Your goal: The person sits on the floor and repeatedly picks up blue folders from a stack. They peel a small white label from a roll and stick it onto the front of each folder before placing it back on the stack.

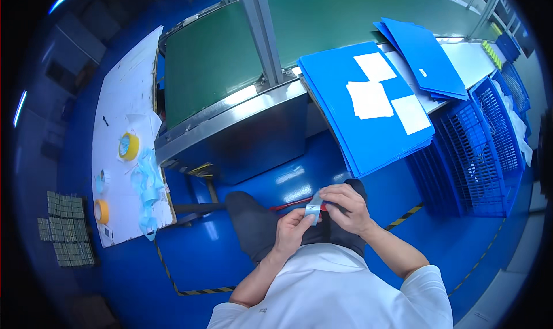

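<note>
Tape strip (313, 208), that's what I've got pinched between both hands over my lap. It's a short, pale blue-white piece, thin and a bit shiny, standing roughly upright between my fingertips. My left hand (292, 228) grips its lower end with thumb and fingers closed on it, and my right hand (345, 205) curls over the top end, fingers bent and clamped on the same strip. Both hands are touching each other around it. Just behind it there's a thin red thing (291, 204) lying across my knees, can't tell what it is.

I'm sitting in dark trousers and a white short-sleeved top, floor (219, 260) under me is glossy blue with black-and-yellow striped lines.

Off to my left is a white bench (124, 87) with a yellow tape roll (128, 146), a smaller orange roll (101, 211) and a crumpled heap of light blue film (147, 185) along its near edge. Straight ahead is a green conveyor belt (213, 58) in a dull metal frame. To my right, a stack of flat, matte blue sheets (363, 118) with three white paper squares (370, 98) on top, more blue sheets further back, and blue mesh crates (487, 139) beside them.
</note>
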Demonstrator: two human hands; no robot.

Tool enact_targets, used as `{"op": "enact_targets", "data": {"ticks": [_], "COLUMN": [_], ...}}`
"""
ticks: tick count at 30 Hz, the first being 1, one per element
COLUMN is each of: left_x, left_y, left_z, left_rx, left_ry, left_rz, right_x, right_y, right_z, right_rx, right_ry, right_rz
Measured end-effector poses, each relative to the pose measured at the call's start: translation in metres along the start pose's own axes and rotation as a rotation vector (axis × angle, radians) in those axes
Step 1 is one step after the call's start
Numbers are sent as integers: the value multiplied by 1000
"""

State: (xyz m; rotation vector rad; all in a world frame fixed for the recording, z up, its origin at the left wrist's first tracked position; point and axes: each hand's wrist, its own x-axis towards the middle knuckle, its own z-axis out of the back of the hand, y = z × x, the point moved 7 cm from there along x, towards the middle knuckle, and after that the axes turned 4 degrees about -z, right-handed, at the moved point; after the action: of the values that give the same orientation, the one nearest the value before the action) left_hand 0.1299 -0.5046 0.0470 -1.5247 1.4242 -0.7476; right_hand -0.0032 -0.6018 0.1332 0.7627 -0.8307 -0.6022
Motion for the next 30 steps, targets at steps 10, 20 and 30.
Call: {"op": "enact_targets", "data": {"ticks": [10,20,30], "left_x": [2,-1,-5], "left_y": [0,0,11], "left_z": [1,-4,-4], "left_rx": [51,153,126], "left_ry": [34,118,137], "left_rz": [24,10,62], "right_x": [-11,-14,71], "right_y": [-5,-5,15], "right_z": [-16,-10,119], "right_rx": [0,64,-587], "right_ry": [103,60,-333], "right_rz": [-70,-76,205]}}
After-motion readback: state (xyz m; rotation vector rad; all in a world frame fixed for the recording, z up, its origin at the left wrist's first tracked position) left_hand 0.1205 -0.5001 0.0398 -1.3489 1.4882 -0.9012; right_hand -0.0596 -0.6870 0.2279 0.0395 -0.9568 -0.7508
